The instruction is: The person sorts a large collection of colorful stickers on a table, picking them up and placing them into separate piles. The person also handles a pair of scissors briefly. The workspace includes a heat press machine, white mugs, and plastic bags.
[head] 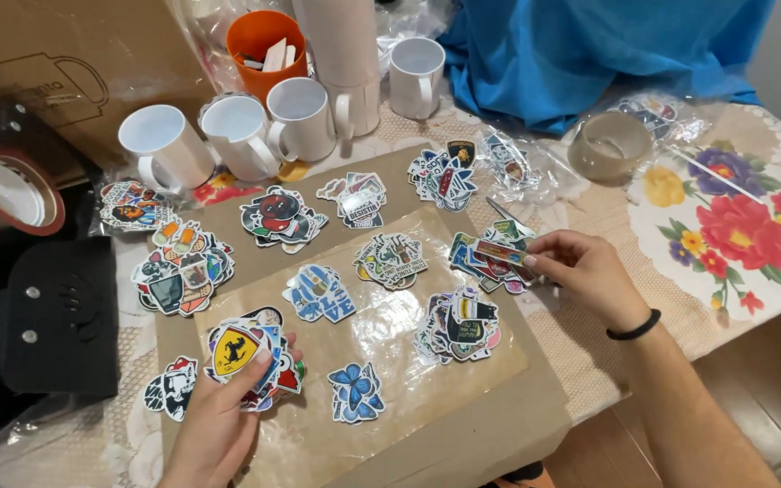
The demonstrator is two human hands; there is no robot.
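Note:
My left hand (pixel 214 425) holds a fanned stack of colourful stickers (pixel 250 354), with a yellow shield-shaped one on top under my thumb. My right hand (pixel 585 271), with a black band at the wrist, pinches a small rectangular sticker (pixel 499 252) above a pile of stickers (pixel 485 258) at the right edge of the brown paper sheet (pixel 463 434). Several other sticker piles lie spread over the sheet, among them a blue butterfly (pixel 355 392) and a pale blue lettered one (pixel 320 294).
Three white mugs (pixel 232 134) stand in a row at the back, another mug (pixel 416 74) beside a tall white stack. An orange cup (pixel 266 45), blue cloth (pixel 589 50), tape roll (pixel 609 145), flowered tablecloth (pixel 743 217), and a black device (pixel 61 316) at left.

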